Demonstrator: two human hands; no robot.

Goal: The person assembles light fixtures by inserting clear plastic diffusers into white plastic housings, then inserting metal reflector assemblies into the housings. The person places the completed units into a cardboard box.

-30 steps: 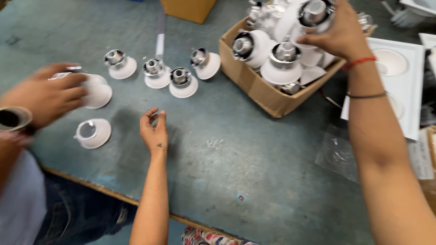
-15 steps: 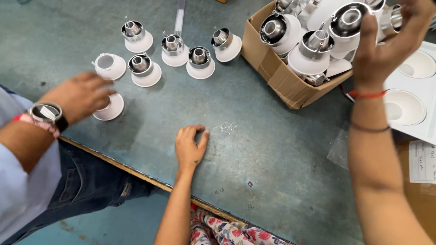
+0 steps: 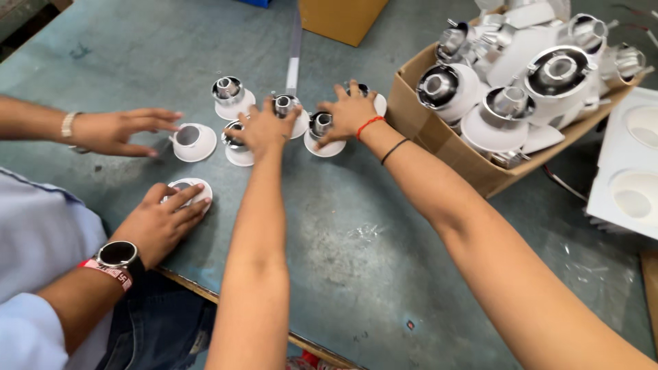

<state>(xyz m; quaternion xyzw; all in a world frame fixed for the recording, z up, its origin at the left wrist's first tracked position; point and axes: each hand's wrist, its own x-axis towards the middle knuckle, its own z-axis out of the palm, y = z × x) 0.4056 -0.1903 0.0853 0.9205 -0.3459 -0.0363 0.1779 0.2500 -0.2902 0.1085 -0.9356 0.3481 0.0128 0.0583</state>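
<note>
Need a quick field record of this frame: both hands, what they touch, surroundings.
left hand: palm down on small round white-and-chrome light fittings
right hand: spread over a fitting, red thread and black band at wrist
surface: worn teal table
cardboard box: heaped with larger fittings
co-worker's hands: on white rings, at left

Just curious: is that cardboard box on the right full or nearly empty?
Full: the cardboard box is heaped above its rim with white light fittings.
</note>
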